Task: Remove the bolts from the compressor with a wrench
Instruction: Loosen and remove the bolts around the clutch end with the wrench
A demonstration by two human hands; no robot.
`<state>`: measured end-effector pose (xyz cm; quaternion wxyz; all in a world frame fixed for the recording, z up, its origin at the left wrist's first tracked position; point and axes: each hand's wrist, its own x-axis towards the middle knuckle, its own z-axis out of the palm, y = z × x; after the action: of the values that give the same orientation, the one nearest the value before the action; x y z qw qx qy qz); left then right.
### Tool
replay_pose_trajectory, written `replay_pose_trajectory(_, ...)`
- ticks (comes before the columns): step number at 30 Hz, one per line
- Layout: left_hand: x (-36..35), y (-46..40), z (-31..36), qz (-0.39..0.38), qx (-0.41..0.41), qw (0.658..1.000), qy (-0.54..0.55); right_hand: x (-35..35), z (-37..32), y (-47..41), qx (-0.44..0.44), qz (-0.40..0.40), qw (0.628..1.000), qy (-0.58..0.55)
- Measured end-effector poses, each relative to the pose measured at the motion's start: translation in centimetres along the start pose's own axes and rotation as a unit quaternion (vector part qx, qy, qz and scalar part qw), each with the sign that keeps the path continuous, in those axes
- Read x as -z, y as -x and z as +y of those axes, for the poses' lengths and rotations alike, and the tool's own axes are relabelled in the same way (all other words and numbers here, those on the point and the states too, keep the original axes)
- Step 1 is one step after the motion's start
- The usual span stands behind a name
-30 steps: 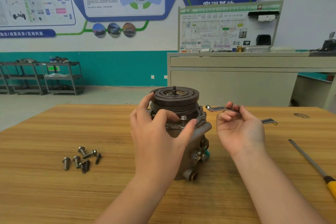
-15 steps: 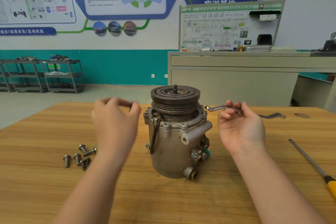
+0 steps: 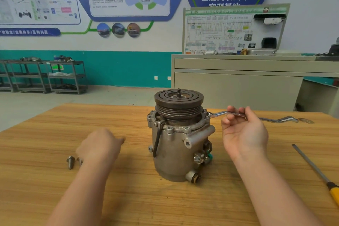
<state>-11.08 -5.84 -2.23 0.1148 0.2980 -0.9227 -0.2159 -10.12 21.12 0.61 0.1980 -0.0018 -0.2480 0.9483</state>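
The grey compressor (image 3: 172,154) stands upright mid-table with its dark pulley (image 3: 178,100) on top. My right hand (image 3: 244,134), palm up, holds a silver offset wrench (image 3: 275,119) by its shaft; the wrench's ring end lies by the right side of the compressor's flange. My left hand (image 3: 100,146) is blurred and hangs low over the pile of loose bolts (image 3: 70,161) left of the compressor, hiding most of them. Whether its fingers hold a bolt is not visible.
A long screwdriver (image 3: 311,167) with a yellow handle lies at the right of the wooden table (image 3: 128,198). A small washer (image 3: 306,120) sits by the wrench's far end. A beige bench and wall posters stand behind the table.
My left hand left the compressor's top flange, swung left and dropped down over the bolt pile. My right hand kept hold of the wrench and barely moved.
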Motion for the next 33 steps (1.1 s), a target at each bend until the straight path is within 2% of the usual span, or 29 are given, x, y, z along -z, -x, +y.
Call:
replay_pose_trajectory(1,0.3,0.9,1.0,0.059,-0.052,0.993,0.088,-0.1,0.0,0.1,0.020,0.001,1.000,0.019)
replay_pose_trajectory(2,0.6,2.3,2.2,0.106,-0.112,0.967,0.204,-0.3,0.1,0.3,0.046,-0.001,0.998,0.042)
replay_pose_trajectory(3,0.8,4.1,3.4,0.129,-0.161,0.926,0.316,-0.4,0.1,0.5,0.077,-0.005,0.995,0.070)
replay_pose_trajectory(4,0.9,5.9,4.4,0.135,-0.196,0.887,0.395,-0.6,0.2,0.7,0.113,-0.009,0.988,0.105)
replay_pose_trajectory(5,0.7,7.7,5.1,0.125,-0.217,0.864,0.436,-0.7,0.4,1.1,0.156,-0.012,0.976,0.150)
replay_pose_trajectory(6,0.3,9.3,5.6,0.107,-0.231,0.856,0.449,-0.7,0.8,1.4,0.208,-0.012,0.958,0.199)
replay_pose_trajectory(10,-1.9,12.3,6.6,0.025,-0.267,0.871,0.412,-0.4,2.2,2.6,0.421,-0.048,0.836,0.348)
replay_pose_trajectory(14,-2.6,11.7,7.0,0.006,-0.250,0.877,0.411,0.4,3.2,3.0,0.555,-0.108,0.692,0.449)
replay_pose_trajectory(15,-2.6,11.6,7.0,0.001,-0.239,0.874,0.422,0.5,3.6,3.0,0.570,-0.110,0.672,0.460)
replay_pose_trajectory(17,-2.6,11.4,7.0,-0.003,-0.224,0.874,0.432,0.5,4.1,3.1,0.579,-0.097,0.658,0.471)
replay_pose_trajectory(19,-2.7,11.2,6.9,0.004,-0.218,0.875,0.432,0.6,4.4,3.0,0.582,-0.074,0.669,0.456)
replay_pose_trajectory(20,-2.7,11.2,6.8,0.008,-0.217,0.876,0.430,0.5,4.5,3.0,0.575,-0.067,0.689,0.436)
replay_pose_trajectory(23,-2.4,11.0,6.6,0.013,-0.219,0.882,0.417,-0.2,4.2,3.1,0.512,-0.043,0.784,0.349)
replay_pose_trajectory(26,-2.0,10.7,6.5,0.011,-0.226,0.888,0.399,-0.8,2.7,2.1,0.353,-0.012,0.908,0.225)
replay_pose_trajectory(28,-1.7,10.4,6.3,0.002,-0.235,0.891,0.388,-0.7,1.0,0.7,0.205,-0.017,0.964,0.168)
replay_pose_trajectory(29,-1.5,10.0,6.1,-0.008,-0.243,0.893,0.379,-0.6,0.2,0.1,0.130,-0.033,0.979,0.152)
replay_pose_trajectory(31,-1.1,8.9,5.6,-0.045,-0.262,0.891,0.369,-0.4,-0.6,-0.8,0.014,-0.075,0.987,0.144)
replay_pose_trajectory(33,-0.8,7.2,5.0,-0.106,-0.294,0.868,0.386,-0.4,-0.8,-1.1,-0.045,-0.098,0.983,0.146)
